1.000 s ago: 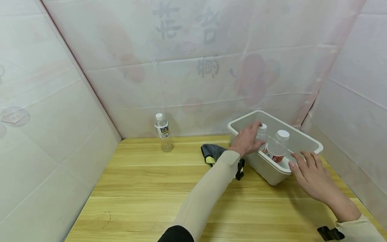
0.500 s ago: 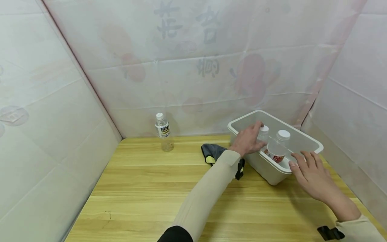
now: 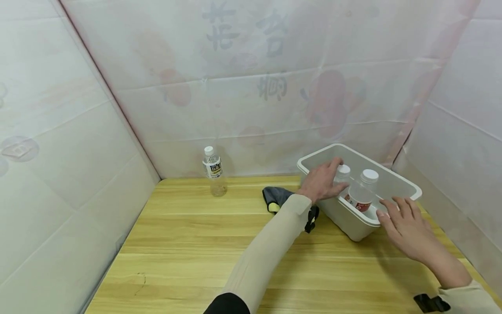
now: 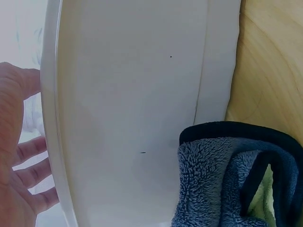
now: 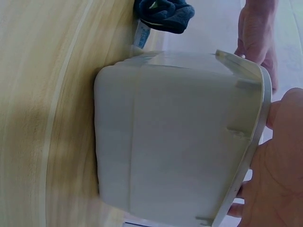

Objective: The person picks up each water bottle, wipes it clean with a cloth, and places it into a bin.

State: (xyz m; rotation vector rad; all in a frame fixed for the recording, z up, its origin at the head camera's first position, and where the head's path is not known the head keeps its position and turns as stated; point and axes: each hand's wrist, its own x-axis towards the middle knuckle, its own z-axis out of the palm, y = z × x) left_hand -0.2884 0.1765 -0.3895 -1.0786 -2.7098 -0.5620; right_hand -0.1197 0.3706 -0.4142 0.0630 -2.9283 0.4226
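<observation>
The grey-white plastic bin stands on the table at the right. Inside it are two clear bottles with white caps: a smaller bottle beside my left hand, and a wider bottle with a red and white label. My left hand reaches over the near left rim, thumb and fingers spread around the smaller bottle's upper part. In the left wrist view, its fingers show beyond the rim. My right hand is at the near right corner, its relaxed fingers over the rim; the right wrist view shows its palm beside the rim.
Another clear bottle with a white cap and dark-printed label stands at the table's back left. A grey cloth with black and yellow-green edging lies against the bin's left side, partly behind my left forearm. Sheeted walls enclose the wooden table.
The smaller bottle sits slightly lower in the bin, and my left thumb and fingers have spread a little wider about it. My right hand stays at the rim.
</observation>
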